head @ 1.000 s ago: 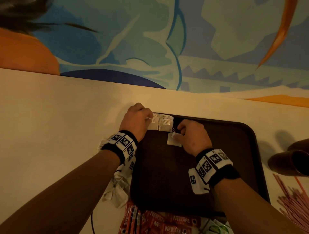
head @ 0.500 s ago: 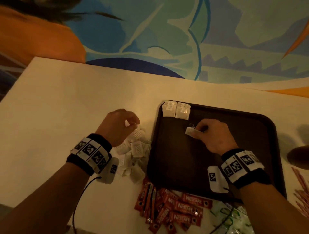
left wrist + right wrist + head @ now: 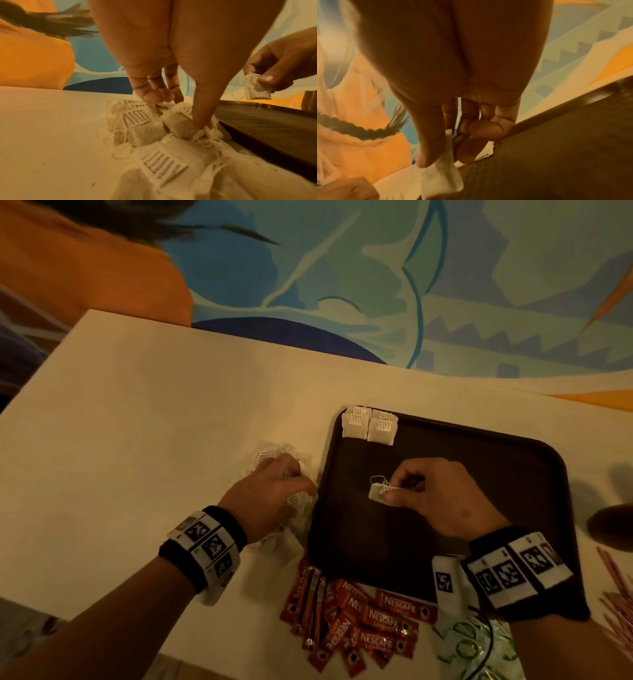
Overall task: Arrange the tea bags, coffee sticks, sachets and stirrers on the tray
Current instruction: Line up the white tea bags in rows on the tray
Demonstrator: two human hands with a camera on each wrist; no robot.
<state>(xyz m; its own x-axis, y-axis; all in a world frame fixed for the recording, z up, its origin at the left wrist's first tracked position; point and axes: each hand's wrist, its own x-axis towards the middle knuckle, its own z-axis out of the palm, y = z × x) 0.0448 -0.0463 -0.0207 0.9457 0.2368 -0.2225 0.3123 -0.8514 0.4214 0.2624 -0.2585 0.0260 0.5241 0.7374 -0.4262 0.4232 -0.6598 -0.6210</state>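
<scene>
A dark brown tray (image 3: 445,446) lies on the cream table. Two small stacks of tea bags (image 3: 369,426) sit side by side in its far left corner. Above the tray's middle my right hand (image 3: 394,491) pinches one tea bag (image 3: 376,494) between thumb and fingers, its string dangling; the wrist view shows the same tea bag (image 3: 441,175). Left of the tray my left hand (image 3: 294,477) rests on a loose pile of tea bags (image 3: 142,125), its fingertips (image 3: 154,97) and thumb pressed down on either side of one bag.
Red coffee sticks (image 3: 363,621) lie in a heap at the tray's near edge, with green sachets (image 3: 476,645) to their right. Pink stirrers (image 3: 616,594) and a dark cup (image 3: 613,525) are at the far right. A person in orange sits across the table.
My left hand left the stacked tea bags in the tray corner, moved back left and came down onto the loose pile. My right hand drew its tea bag toward the tray's middle.
</scene>
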